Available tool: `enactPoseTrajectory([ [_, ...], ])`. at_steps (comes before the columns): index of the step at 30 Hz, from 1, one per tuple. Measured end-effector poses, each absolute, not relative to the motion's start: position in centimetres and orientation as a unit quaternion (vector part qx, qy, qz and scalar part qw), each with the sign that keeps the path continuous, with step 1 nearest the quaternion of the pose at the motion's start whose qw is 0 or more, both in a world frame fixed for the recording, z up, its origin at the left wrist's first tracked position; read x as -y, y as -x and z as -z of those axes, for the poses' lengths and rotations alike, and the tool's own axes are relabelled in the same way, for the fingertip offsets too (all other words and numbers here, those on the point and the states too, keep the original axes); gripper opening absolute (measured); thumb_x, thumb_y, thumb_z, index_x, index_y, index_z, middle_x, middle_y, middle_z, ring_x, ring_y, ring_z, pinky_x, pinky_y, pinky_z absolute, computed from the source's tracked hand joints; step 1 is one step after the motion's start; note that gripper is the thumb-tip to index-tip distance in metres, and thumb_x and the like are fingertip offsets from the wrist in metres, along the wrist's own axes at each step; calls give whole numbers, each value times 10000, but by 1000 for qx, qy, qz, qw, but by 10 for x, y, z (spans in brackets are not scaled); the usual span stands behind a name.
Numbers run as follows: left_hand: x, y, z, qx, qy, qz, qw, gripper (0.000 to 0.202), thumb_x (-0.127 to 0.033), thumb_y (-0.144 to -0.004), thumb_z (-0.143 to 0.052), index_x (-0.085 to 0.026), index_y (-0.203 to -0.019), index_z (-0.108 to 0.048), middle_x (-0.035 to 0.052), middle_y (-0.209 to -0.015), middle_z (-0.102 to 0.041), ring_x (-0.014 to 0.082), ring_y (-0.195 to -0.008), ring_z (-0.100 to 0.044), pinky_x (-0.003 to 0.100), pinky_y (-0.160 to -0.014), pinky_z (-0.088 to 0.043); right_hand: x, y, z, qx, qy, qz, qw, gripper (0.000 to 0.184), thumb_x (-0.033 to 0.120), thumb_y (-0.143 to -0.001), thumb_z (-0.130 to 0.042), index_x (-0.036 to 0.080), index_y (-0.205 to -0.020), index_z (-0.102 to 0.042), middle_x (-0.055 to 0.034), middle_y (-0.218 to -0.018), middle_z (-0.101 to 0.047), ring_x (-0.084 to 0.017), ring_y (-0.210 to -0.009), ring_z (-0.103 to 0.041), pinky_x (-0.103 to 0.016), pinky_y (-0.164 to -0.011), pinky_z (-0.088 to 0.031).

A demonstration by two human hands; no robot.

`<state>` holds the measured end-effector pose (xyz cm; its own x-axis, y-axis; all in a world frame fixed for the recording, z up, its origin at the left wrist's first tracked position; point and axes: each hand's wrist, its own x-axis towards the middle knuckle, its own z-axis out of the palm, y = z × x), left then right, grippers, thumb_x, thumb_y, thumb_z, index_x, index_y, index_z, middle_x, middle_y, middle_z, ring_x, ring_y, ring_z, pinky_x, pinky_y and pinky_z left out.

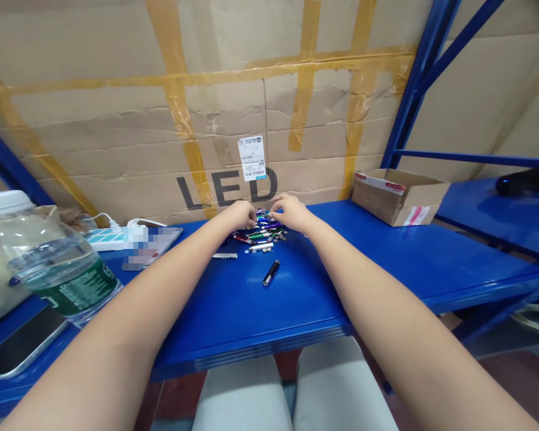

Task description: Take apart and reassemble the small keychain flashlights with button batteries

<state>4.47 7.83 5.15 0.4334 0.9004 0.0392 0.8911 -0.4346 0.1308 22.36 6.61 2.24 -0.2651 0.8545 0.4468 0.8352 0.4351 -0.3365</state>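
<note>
A heap of small metallic pen-like tubes (265,227) in blue, purple, green and red lies on the blue table. My left hand (241,214) is at the heap's left side, fingers curled together. From the right, my right hand (291,214) reaches over the heap with bent, closed fingers. What either hand pinches is too small or hidden. Small round discs like button cells (284,233) are scattered at the heap's right and front edge. A silver tube (261,246) lies just in front, and another silver tube (225,256) to the left. Nearer me rests a black tube (271,273).
At left stand a water bottle (72,281), a phone (22,344), a white power strip (105,239) and a flat tablet-like device (166,239). An open cardboard box (399,194) sits at back right. Behind the table (233,317) rises a large taped carton (117,143).
</note>
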Motion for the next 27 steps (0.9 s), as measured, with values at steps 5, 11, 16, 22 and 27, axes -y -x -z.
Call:
enactPoseTrajectory([
  [5,-29,-29,-82,-516,-848,-60,106,188,-152,-702,-585,-159,-834,-719,24,-725,-706,146,-642,-627,236,-608,-445,-47,-218,-36,858,447,-24,253,152,280,-813,-618,205,-818,-750,-77,-1188,-631,-234,-1129,-545,-321,-938,-432],
  [11,41,-18,-63,-528,-834,-10,160,173,-168,-725,-573,-179,-822,-715,-7,-696,-699,132,-616,-624,218,-591,-432,-13,-193,-35,931,335,-88,117,142,227,-766,-631,214,-811,-765,-53,-991,-705,-220,-1005,-605,-282,-876,-442],
  [16,51,-18,-39,-521,-842,-30,138,127,-194,-748,-611,-178,-802,-725,-1,-726,-712,141,-716,-646,210,-664,-439,-2,-190,-30,948,298,-62,96,153,211,-761,-628,227,-804,-773,-55,-1067,-688,-233,-1086,-573,-295,-927,-417],
  [22,36,-8,-49,-489,-854,-42,176,186,-284,-786,-607,-184,-867,-742,-6,-713,-710,129,-646,-633,207,-627,-436,-7,-197,-30,935,330,-67,109,148,297,-766,-645,256,-835,-770,-48,-1208,-627,-255,-1167,-529,-324,-975,-399],
  [27,1,-2,-62,-498,-859,-64,105,185,-338,-750,-658,-210,-849,-745,1,-835,-729,163,-780,-632,232,-687,-428,-14,-209,-37,895,404,-45,182,195,226,-800,-588,221,-901,-755,-70,-1123,-647,-217,-1027,-587,-307,-901,-439],
])
